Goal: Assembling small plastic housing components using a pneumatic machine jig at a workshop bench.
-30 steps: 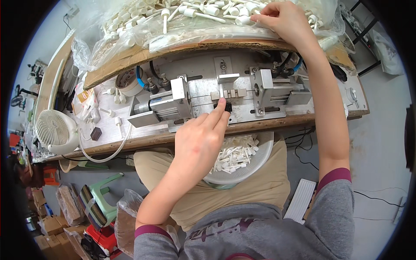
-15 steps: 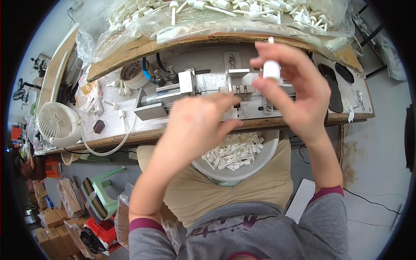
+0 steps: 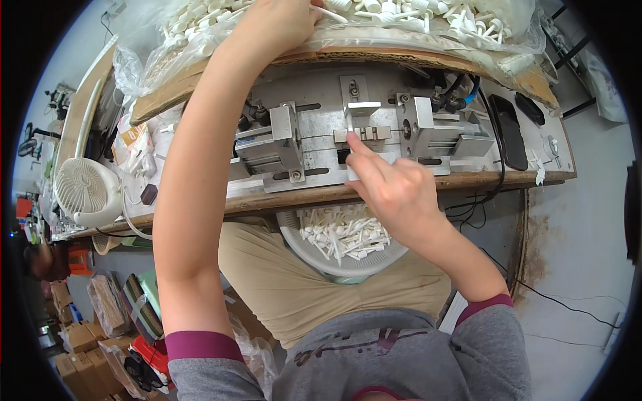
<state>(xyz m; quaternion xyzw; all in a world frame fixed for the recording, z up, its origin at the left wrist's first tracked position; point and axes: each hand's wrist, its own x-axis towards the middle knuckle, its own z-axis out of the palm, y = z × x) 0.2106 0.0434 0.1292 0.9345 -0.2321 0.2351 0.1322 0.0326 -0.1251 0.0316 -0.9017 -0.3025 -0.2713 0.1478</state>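
My left hand [image 3: 284, 25] reaches to the heap of white ribbed caps with stems [image 3: 414, 12] at the far side; its fingers are largely cut off by the upper edge. My right hand [image 3: 394, 190] is at the middle of the metal jig [image 3: 314, 137]. Its index finger stretches to a slim white stem [image 3: 350, 120] standing at the small notched metal block [image 3: 378, 133]. The thumb is apart from the index finger, and the other fingers are partly curled. I see nothing gripped in the right hand.
A basket of white pieces [image 3: 287, 240] rests between my legs, below the wooden table edge [image 3: 468, 180]. Cardboard [image 3: 167, 100] borders the heap. A small white fan [image 3: 87, 190] stands left; a dark phone [image 3: 511, 137] lies right, beside a black cable [image 3: 498, 167].
My left hand has gone from the jig to the heap. My right hand has come down and left to the jig; the white cap it held raised no longer shows in its fingers.
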